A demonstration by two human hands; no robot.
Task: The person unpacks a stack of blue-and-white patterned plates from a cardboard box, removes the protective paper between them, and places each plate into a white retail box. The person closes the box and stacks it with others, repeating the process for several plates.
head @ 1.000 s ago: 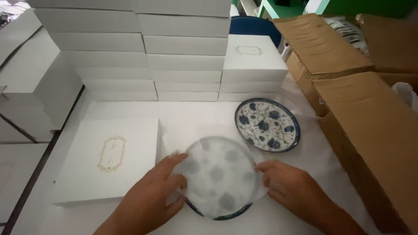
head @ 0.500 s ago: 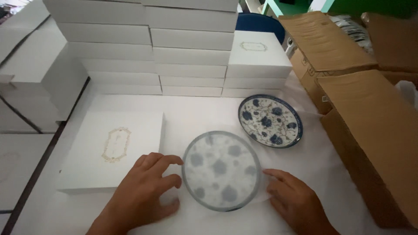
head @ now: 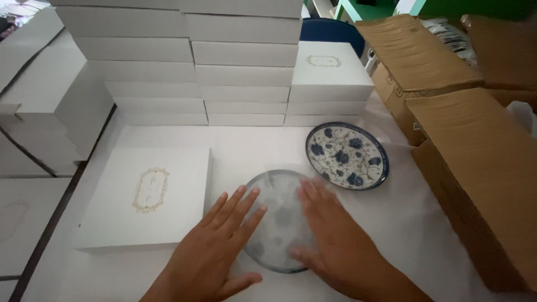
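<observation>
Tissue paper (head: 279,215), thin and translucent, lies over a round plate (head: 267,263) whose blue pattern shows faintly through it, on the near middle of the white-covered table (head: 251,145). Both hands press flat on it with fingers spread: the left hand (head: 215,251) covers the plate's left edge and the right hand (head: 335,246) its right half, neither one clenched or gripping anything, palms simply resting on the sheet.

Risk sits mostly in the paper. It looks flimsy, and a hard sideways stroke could likely tear or crease it, or drag it off-centre so part of the rim is bared. Since nothing grips the plate itself, uneven pressure on one edge could tip or skate it across the smooth table cover.

A second plate (head: 347,155), uncovered, with blue flowers and a dark rim, lies just to the far right of the right hand (near enough that a sweeping wrist might knock it). Just left of the left hand lies a flat white gift box (head: 148,196) with a gold emblem. Stacks of white boxes (head: 240,61) stand along the far side, and brown cardboard cartons (head: 464,145) crowd the right edge, leaving little room to shift anything that way.
</observation>
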